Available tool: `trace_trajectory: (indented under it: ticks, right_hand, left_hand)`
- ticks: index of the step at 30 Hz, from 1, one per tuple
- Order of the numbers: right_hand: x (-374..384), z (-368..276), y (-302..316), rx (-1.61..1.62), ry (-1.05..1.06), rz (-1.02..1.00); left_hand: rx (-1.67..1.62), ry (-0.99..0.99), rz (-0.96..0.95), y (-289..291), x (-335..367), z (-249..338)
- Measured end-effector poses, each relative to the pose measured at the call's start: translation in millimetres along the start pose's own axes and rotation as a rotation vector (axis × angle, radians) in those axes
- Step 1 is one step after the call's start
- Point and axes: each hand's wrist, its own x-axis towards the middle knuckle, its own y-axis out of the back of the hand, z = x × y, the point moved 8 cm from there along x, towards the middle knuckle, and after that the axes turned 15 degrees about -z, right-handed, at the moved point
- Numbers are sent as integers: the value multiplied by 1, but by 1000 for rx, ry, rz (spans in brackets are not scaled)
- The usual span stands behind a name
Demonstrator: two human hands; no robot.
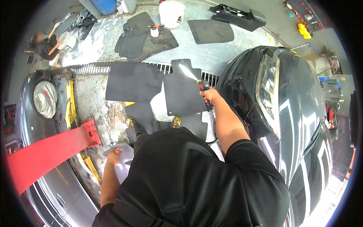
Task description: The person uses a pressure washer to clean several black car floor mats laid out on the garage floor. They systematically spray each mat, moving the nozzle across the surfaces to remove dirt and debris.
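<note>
My right hand (210, 96) is wrapped around the grip of a black and red spray gun (204, 85). A white jet leaves its yellowish nozzle toward the upper left, over a black car floor mat (181, 92) on the floor. Beside that mat, to the left, lies another dark floor mat (133, 82). More dark mats (140, 113) lie around my shoes. My left hand (114, 155) hangs low at my left side with its fingers curled in and no object showing in them. Behind it on the floor is a pale, see-through sheet (124, 162).
A dark car's front (298, 98) stands close on my right. On the left, a red lift arm (53, 151) reaches past a grey car (56, 185). A floor grating (89, 68) crosses ahead. Beyond are more mats (210, 31), a white bucket (171, 15) and a seated person (45, 47).
</note>
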Motion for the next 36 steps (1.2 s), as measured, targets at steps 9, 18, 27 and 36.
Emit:
trace_trajectory:
  ticks: [9, 18, 27, 36]
  right_hand:
    - [12, 7, 22, -229, 24, 134]
    - [-17, 33, 0, 189, 6, -21]
    - [-18, 75, 16, 250, -77, 30]
    - [-41, 94, 30, 369, -47, 133]
  left_hand:
    - [37, -122, 6, 15, 15, 21]
    - [24, -61, -59, 20, 1, 5]
    - [112, -76, -68, 25, -10, 32]
    - [167, -147, -33, 26, 21, 18]
